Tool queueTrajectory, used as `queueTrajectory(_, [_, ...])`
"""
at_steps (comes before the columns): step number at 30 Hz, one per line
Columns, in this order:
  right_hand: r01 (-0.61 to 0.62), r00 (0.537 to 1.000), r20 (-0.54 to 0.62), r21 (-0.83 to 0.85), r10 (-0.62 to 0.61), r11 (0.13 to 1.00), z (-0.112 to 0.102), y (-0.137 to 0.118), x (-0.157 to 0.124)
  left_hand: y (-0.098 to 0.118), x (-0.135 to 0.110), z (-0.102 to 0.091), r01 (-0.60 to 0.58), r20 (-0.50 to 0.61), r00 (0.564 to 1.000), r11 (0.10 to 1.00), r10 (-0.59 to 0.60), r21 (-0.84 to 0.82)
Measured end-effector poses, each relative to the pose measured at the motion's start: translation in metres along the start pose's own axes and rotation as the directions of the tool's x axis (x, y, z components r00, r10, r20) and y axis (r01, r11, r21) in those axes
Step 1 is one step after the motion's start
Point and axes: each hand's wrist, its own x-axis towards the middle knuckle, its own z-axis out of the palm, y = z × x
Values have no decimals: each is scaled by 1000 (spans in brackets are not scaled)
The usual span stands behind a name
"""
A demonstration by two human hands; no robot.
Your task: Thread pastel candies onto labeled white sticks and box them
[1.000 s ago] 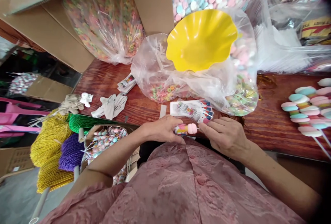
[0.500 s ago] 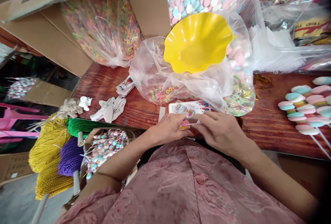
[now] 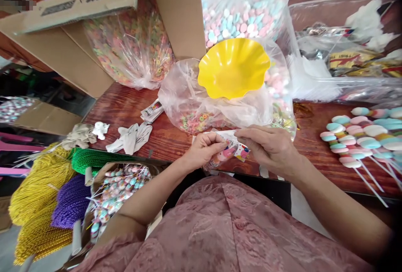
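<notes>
My left hand (image 3: 202, 150) is closed in a pinch on a small clear printed candy bag (image 3: 222, 157), with pinkish candy showing inside it. Opposite it, my right hand (image 3: 271, 146) has its fingers bent together at the bag's other end; the fingertips are partly hidden. A white printed part with red and blue dots (image 3: 241, 151) shows between the hands. Just behind the hands lies a large clear plastic bag of ring-shaped candies (image 3: 197, 120). On it rests a yellow wavy-rimmed bowl (image 3: 234, 68).
Candy skewers (image 3: 354, 138) lie at the right. A clear tray (image 3: 314, 81) holds packets. Gloves (image 3: 132, 138) and a stack of labels (image 3: 151, 111) lie left. A cardboard box (image 3: 185, 16) stands behind. Beside the table are wrapped candy sticks (image 3: 122, 188) and yellow cord bundles (image 3: 34, 196).
A candy piece on a white stick was between my hands; now the printed bag with candy shows there. My right hand has lifted slightly, and the whole view has shifted.
</notes>
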Motion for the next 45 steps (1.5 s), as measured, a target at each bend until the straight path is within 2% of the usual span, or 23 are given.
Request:
queueTrajectory(5, [10,994,-113,72,-2,997,26,-9,2,-11,1,12,-164,-183,972,983,147,-80])
queueTrajectory(8, [-91,983,-146,137,111,986,36,-10,-3,-15,3,12,-222,-259,950,962,176,-157])
queueTrajectory(10, [-236,941,-178,265,287,935,41,-14,-8,-16,5,13,-277,-319,925,941,208,-192])
queueTrajectory(12, [-352,868,-199,398,455,847,48,-19,-12,-17,8,16,-339,-367,894,924,258,-176])
queueTrajectory(13, [-382,841,-205,430,500,818,52,-22,-14,-18,9,18,-365,-381,879,918,285,-155])
queueTrajectory(16, [-394,826,-215,441,522,806,63,-26,-17,-23,10,28,-436,-397,843,894,364,-106])
queueTrajectory(18, [-362,816,-239,500,527,787,65,-24,-17,-26,8,33,-448,-367,850,884,376,-132])
queueTrajectory(20, [-336,793,-260,568,551,752,62,-18,-17,-29,4,34,-415,-308,884,894,353,-166])
queueTrajectory(22, [-330,788,-266,580,555,745,59,-14,-18,-30,-1,32,-362,-240,914,925,327,-116])
queueTrajectory(25, [-313,806,-300,516,511,797,60,-12,-22,-28,-4,26,-364,-179,907,922,382,129])
queueTrajectory(27, [-277,814,-349,471,465,838,64,-13,-25,-27,-4,23,-383,-164,891,896,423,224])
queueTrajectory(29, [-240,805,-417,423,422,874,66,-15,-27,-28,-2,23,-365,-158,906,914,393,179])
queueTrajectory(33, [-194,796,-497,329,344,924,66,-16,-27,-35,3,32,-229,-108,970,969,219,-92])
queueTrajectory(35, [-205,771,-516,353,373,913,66,-16,-26,-37,5,37,-164,-90,985,965,149,-202])
queueTrajectory(37, [-251,706,-534,426,465,869,68,-15,-24,-37,8,39,-114,-67,993,961,101,-251])
queueTrajectory(39, [-285,639,-503,548,582,786,74,-14,-22,-35,11,39,-66,-23,998,965,62,-254])
queueTrajectory(42, [-261,600,-372,746,708,613,80,-10,-20,-32,15,36,28,49,999,962,-15,-271])
queueTrajectory(43, [-253,595,-352,771,722,584,80,-9,-21,-31,16,35,59,57,997,956,-45,-286])
queueTrajectory(44, [-251,587,-372,761,719,599,78,-7,-22,-29,17,33,86,58,996,950,-72,-301])
queueTrajectory(45, [-265,588,-424,703,689,659,73,-4,-25,-28,18,31,110,59,994,945,-97,-309])
